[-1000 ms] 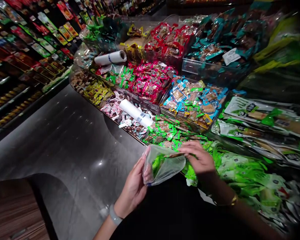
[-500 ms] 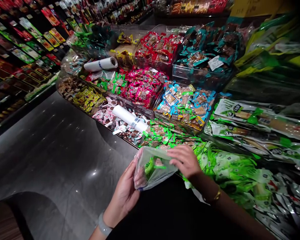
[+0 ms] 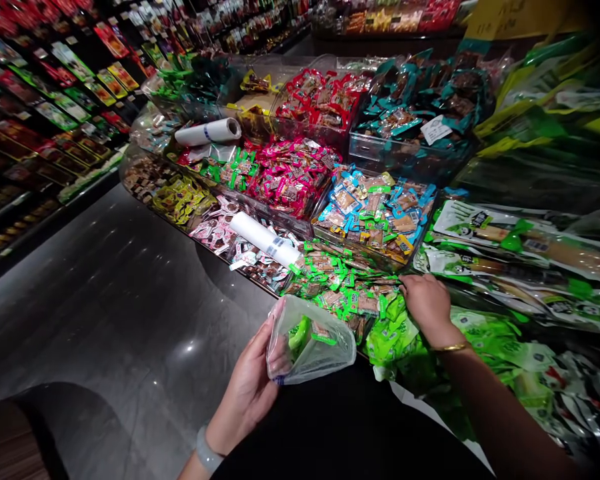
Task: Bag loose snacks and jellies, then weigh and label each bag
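Clamping the clear bag [image 3: 333, 357], the left hand [image 3: 247, 393] supports green-marked packets [image 3: 299, 337] inside. The right hand [image 3: 427, 303], apart from the bag, has its fingertips at the brown-and-green packets [image 3: 367, 303]; whether they pinch one cannot be determined. A white roll [image 3: 265, 240] lies farther out.

Packets [image 3: 321, 332] lie in the bag [image 3: 330, 358]; behind it, the near roll [image 3: 266, 240] rests on sachets [image 3: 260, 265]; the far roll [image 3: 208, 132] lies farther back, left.
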Available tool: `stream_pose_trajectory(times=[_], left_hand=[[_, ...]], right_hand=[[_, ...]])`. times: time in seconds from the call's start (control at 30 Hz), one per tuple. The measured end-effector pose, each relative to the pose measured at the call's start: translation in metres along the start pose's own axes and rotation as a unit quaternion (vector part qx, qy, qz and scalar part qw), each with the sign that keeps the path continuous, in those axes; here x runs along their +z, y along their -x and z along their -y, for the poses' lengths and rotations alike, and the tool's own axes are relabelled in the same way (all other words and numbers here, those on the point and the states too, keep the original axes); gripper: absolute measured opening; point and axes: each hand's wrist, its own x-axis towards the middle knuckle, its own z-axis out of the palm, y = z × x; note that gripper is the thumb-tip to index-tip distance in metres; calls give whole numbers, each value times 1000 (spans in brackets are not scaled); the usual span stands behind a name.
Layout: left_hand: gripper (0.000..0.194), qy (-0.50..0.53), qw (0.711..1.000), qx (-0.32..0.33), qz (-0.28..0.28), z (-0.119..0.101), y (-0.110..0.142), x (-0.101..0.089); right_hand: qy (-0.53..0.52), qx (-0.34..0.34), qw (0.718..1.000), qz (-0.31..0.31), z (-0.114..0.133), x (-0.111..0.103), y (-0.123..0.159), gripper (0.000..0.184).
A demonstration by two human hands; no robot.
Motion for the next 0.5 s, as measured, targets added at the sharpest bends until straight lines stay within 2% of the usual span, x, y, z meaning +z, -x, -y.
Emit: stream_pose_trajectory(times=[0.2, 0.27, 0.33, 0.4, 0.5], left_hand=[[45, -5, 1000, 1, 15, -2, 3, 6], [47, -5, 1000, 1, 22, -2, 3, 6], [47, -10, 1000, 2, 25, -1, 2, 6], [48, -14, 1000, 1, 26, -1, 0, 7], [50, -13, 999, -3, 38, 0, -1, 10]], right_hand=[[6, 32, 999, 19, 7, -1, -9, 26], [-11, 50, 999, 1, 4, -6, -10, 27], [-81, 76, 993, -44, 0, -16, -9, 30], [-217, 99, 965, -108, 0, -32, -4, 31], [-427, 138, 880, -158, 15, -63, 8, 29]])
